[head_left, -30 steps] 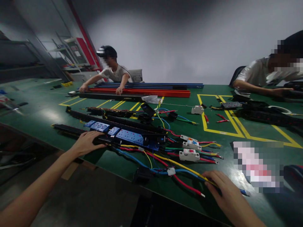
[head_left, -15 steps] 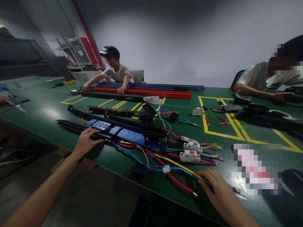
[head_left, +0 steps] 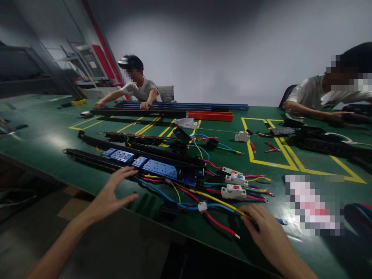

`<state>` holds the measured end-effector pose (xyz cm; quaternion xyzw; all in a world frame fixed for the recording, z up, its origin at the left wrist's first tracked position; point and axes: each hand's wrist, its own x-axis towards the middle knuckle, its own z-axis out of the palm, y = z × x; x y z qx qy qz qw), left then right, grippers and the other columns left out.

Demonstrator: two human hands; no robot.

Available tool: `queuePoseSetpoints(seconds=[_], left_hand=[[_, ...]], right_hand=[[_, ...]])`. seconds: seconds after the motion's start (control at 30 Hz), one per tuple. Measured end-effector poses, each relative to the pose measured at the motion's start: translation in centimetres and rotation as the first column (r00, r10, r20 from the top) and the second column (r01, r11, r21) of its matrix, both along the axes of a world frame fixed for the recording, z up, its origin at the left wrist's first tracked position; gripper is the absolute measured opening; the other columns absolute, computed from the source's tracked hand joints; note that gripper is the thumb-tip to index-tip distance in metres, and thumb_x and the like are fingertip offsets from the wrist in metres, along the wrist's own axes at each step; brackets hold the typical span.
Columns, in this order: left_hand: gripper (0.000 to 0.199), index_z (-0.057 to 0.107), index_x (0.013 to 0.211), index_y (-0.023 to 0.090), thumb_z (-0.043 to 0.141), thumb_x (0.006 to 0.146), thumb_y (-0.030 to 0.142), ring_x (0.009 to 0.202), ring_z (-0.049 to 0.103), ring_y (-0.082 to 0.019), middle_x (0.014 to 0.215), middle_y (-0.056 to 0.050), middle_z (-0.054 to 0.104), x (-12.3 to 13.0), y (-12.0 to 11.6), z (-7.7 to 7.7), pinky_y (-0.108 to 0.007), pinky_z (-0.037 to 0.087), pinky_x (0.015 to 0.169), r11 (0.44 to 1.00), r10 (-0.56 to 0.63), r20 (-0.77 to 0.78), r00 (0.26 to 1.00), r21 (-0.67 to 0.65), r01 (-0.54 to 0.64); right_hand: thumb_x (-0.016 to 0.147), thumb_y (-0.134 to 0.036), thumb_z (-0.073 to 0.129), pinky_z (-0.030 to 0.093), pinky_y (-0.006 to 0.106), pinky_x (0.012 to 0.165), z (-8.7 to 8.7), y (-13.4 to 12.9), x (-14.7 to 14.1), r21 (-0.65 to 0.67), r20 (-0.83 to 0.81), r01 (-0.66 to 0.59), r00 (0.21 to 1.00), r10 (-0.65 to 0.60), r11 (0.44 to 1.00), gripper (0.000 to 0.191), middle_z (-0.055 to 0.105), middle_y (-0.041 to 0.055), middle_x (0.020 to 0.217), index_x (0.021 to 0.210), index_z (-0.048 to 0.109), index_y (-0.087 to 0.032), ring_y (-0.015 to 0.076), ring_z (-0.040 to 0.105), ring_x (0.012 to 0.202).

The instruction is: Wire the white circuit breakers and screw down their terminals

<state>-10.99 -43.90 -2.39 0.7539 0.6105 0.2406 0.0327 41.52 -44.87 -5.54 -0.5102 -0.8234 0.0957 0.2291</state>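
My left hand (head_left: pixel 112 193) is open, thumb spread away from the fingers. Its fingertips reach the near edge of a long black power-strip housing (head_left: pixel 90 158); I cannot tell whether they touch. Behind them lies a row of blue socket modules (head_left: pixel 159 168). My right hand (head_left: pixel 261 223) closes around a yellow cable (head_left: pixel 216 199) and a blue cable (head_left: pixel 222 208) near their right ends, and a blue end with a metal lug (head_left: pixel 281 221) sticks out past the fingers. A white tag (head_left: pixel 202 206) wraps the cables. A thick red cable (head_left: pixel 221 224) hangs loose beside them.
White circuit breakers (head_left: pixel 234 192) with wired leads lie behind the cables. Across the green table (head_left: pixel 46 128), one person (head_left: pixel 142 89) handles long black and orange rails (head_left: pixel 210 116). Another person (head_left: pixel 308 95) works at the right. Yellow tape (head_left: pixel 270 164) marks the tabletop.
My left hand has moved right along the housing, and its thumb has opened away. My right hand keeps its hold on the cables. The person opposite has shifted a black rail over the orange one.
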Motion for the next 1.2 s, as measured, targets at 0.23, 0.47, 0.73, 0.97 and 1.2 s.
queuePoseSetpoints(seconds=[0.23, 0.47, 0.73, 0.97, 1.2], left_hand=[[0.072, 0.045, 0.142, 0.042, 0.076, 0.077, 0.042, 0.127, 0.052, -0.032, 0.136, -0.006, 0.057, 11.2, -4.3, -1.2, -0.053, 0.044, 0.107, 0.949, -0.288, 0.119, 0.95, -0.097, 0.3], [0.052, 0.054, 0.133, 0.042, 0.07, 0.084, 0.032, 0.119, 0.059, -0.027, 0.131, -0.005, 0.06, 11.7, -5.4, -3.2, -0.046, 0.053, 0.1, 0.955, -0.253, 0.286, 0.924, -0.081, 0.286], [0.028, 0.065, 0.116, 0.034, 0.06, 0.089, 0.027, 0.119, 0.06, -0.026, 0.123, -0.005, 0.065, 11.5, -5.0, -4.1, -0.047, 0.051, 0.103, 0.979, -0.135, 0.57, 0.811, -0.049, 0.198], [0.033, 0.067, 0.119, 0.033, 0.056, 0.089, 0.026, 0.115, 0.062, -0.026, 0.12, -0.003, 0.068, 11.5, -0.4, -0.7, -0.045, 0.05, 0.102, 0.974, -0.089, 0.545, 0.834, -0.127, 0.187], [0.022, 0.072, 0.103, 0.025, 0.061, 0.085, 0.031, 0.096, 0.067, -0.024, 0.104, -0.006, 0.072, 12.4, 4.4, -0.3, -0.04, 0.054, 0.086, 0.968, -0.08, 0.511, 0.856, -0.166, 0.189]], right_hand=[[0.095, -0.031, 0.051, 0.054, 0.036, 0.084, -0.3, 0.2, 0.1, 0.0, -0.014, 0.0, 1.0, 0.0, 1.0, 0.021, 0.068, 0.0066, 0.104, 0.107, 0.067, -0.024, 0.0205, 0.065, 0.095], [0.092, -0.026, 0.049, 0.054, 0.036, 0.08, 0.4, 0.4, -0.4, -0.022, 0.041, 0.009, 0.999, -0.008, 1.0, 0.023, 0.069, 0.0063, 0.103, 0.106, 0.067, -0.024, 0.0212, 0.066, 0.092], [0.093, -0.024, 0.047, 0.054, 0.038, 0.081, -0.2, 0.6, -1.1, 0.026, 0.044, 0.056, 0.997, -0.057, 0.998, 0.023, 0.068, 0.0058, 0.103, 0.106, 0.066, -0.024, 0.022, 0.065, 0.093], [0.096, -0.027, 0.046, 0.052, 0.037, 0.081, -1.0, 0.1, -0.9, 0.11, 0.041, 0.047, 0.998, -0.051, 0.993, 0.024, 0.068, 0.0058, 0.104, 0.111, 0.064, -0.023, 0.0216, 0.063, 0.094], [0.098, -0.027, 0.045, 0.049, 0.038, 0.084, -1.6, 0.0, -0.7, 0.135, 0.074, 0.032, 0.996, -0.042, 0.99, 0.025, 0.065, 0.0064, 0.107, 0.116, 0.062, -0.022, 0.0214, 0.059, 0.097]])
